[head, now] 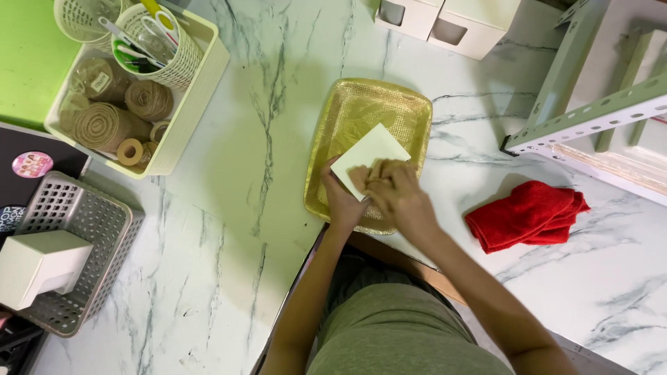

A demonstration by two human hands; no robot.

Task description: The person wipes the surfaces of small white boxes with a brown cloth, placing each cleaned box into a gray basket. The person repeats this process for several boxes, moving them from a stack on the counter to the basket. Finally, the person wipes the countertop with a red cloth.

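Two baskets are seen left of the gold tray [411, 104]: a grey basket [104, 236] with a white box [42, 267], and a cream basket [198, 90] with twine rolls [114, 118]. Over the tray's near edge, a pale card [368, 153] is pinched by the left hand [344, 201] and right hand [399, 194], fingers closed on its near corner, its long axis slanted up-right. Right of the tray, a red cloth [528, 215] is laid.

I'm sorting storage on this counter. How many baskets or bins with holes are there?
3: a grey basket at the left edge, a cream bin of twine rolls upper left, and a round cup inside it. Another may be cut off at the top.
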